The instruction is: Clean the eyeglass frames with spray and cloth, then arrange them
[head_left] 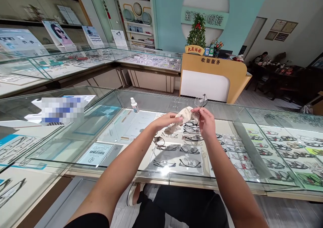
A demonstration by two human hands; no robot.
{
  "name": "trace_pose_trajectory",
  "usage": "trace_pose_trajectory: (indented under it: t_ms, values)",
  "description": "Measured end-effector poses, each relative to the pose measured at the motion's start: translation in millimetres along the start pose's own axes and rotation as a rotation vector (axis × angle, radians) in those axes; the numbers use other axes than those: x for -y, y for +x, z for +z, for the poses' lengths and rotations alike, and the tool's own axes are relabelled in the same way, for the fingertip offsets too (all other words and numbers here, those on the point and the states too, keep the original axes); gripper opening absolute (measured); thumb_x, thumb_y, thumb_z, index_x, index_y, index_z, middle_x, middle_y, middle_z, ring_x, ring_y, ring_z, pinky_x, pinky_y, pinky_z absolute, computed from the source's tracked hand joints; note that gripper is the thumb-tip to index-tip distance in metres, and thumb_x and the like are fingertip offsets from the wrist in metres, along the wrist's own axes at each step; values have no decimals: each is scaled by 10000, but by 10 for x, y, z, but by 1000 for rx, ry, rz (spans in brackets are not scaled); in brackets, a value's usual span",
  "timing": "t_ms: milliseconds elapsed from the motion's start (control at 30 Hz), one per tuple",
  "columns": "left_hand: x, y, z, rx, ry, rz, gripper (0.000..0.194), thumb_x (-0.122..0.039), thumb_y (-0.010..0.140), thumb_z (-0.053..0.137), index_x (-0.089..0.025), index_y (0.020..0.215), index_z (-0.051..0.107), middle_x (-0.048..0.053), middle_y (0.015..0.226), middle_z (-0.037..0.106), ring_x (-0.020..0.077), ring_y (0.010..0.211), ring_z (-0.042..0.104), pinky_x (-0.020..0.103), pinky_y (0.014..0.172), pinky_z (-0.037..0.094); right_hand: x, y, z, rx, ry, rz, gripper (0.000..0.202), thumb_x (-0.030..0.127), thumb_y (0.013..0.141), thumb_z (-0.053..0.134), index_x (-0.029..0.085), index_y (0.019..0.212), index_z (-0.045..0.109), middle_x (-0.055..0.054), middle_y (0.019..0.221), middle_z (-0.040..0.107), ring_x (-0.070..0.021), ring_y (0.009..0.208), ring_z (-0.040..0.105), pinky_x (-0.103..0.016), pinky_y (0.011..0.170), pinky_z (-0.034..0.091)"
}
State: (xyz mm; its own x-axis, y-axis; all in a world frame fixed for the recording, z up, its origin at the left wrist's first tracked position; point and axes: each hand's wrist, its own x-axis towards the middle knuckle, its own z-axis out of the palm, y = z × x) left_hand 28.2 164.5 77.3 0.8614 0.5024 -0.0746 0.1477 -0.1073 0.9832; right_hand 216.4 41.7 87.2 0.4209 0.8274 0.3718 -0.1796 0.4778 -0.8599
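Observation:
Above the glass counter, my left hand (168,119) is closed on a pale cream cleaning cloth (185,113), which hangs crumpled between my two hands. My right hand (208,121) pinches a pair of eyeglasses (205,101) with a thin dark frame; one lens stands up above the fingers. The cloth meets the eyeglasses near the right fingertips, and the fingers hide part of the frame there. A small white bottle (134,105) stands upright on the counter to the left of my left hand.
Beneath my arms, a glass display case (161,174) holds several rows of eyeglasses (189,150). More cases line the left and back. A folded display card (62,110) stands on the left glass. Beyond is a cashier desk (214,65) with a plant (196,33).

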Motion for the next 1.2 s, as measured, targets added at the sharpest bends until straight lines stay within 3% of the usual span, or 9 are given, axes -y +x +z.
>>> trace_pose_trajectory:
  t_ms: [233, 433, 533, 633, 733, 833, 933, 1000, 1200]
  values:
    - [-7, 13, -12, 47, 16, 86, 446, -599, 874, 772, -155, 903, 746, 28, 841, 701, 182, 792, 622, 290, 752, 473, 18, 0, -1, 2, 5, 9, 196, 427, 906, 718, 259, 849, 800, -50, 968, 805, -239, 990, 708, -380, 970, 530]
    - [-35, -59, -196, 166, 46, 57, 445, -578, 775, 880, -147, 856, 807, 83, 844, 757, 213, 786, 677, 311, 756, 534, 35, 27, -47, -43, 12, 32, 183, 403, 902, 712, 255, 863, 812, -50, 961, 808, -239, 995, 710, -371, 961, 516]
    - [-63, -104, -285, 160, 61, 73, 439, -585, 792, 868, -154, 867, 828, 99, 864, 768, 224, 804, 695, 327, 786, 550, 28, 34, -66, -42, 20, 50, 182, 402, 901, 707, 257, 866, 812, -50, 960, 803, -241, 1003, 708, -371, 959, 518]
    - [-76, -120, -328, 61, 70, 204, 399, -565, 830, 845, -167, 849, 836, 128, 1123, 774, 257, 995, 712, 344, 902, 550, 16, 37, -69, -48, 12, 78, 187, 410, 901, 707, 257, 857, 805, -48, 967, 800, -234, 993, 702, -365, 945, 518]
    - [-79, -113, -308, -45, -17, 352, 371, -532, 850, 840, -171, 934, 861, 161, 1546, 601, 321, 1282, 645, 367, 1016, 533, 0, 34, -49, -25, 41, 117, 189, 421, 888, 724, 255, 854, 806, -46, 972, 798, -225, 974, 694, -354, 918, 520]
    - [-88, -113, -242, -99, -173, 399, 439, -515, 845, 855, -182, 1131, 855, 167, 1669, 492, 320, 1285, 648, 346, 959, 551, -18, 20, -11, 30, 47, 161, 206, 442, 870, 742, 248, 842, 807, -55, 964, 794, -228, 965, 691, -363, 930, 529]
    - [-113, -127, -179, -149, -287, 356, 541, -510, 825, 878, -182, 1250, 812, 181, 1492, 661, 235, 999, 718, 286, 765, 547, -27, 3, 22, 78, 45, 188, 204, 434, 868, 744, 246, 829, 814, -57, 948, 789, -235, 1008, 695, -377, 1010, 517]
    - [-136, -135, -153, -209, -335, 336, 514, -505, 808, 896, -165, 1186, 813, 166, 1296, 763, 192, 855, 703, 268, 696, 529, -27, -6, 33, 83, 40, 195, 196, 422, 869, 740, 248, 822, 817, -54, 941, 785, -237, 1020, 697, -379, 1035, 504]
    - [-181, -117, -101, -358, -437, 334, 500, -561, 732, 946, -166, 957, 738, 70, 900, 773, 160, 725, 676, 253, 639, 518, -35, -8, 28, 115, -15, 188, 207, 435, 876, 733, 250, 825, 813, -51, 947, 784, -254, 1043, 696, -393, 1068, 472]
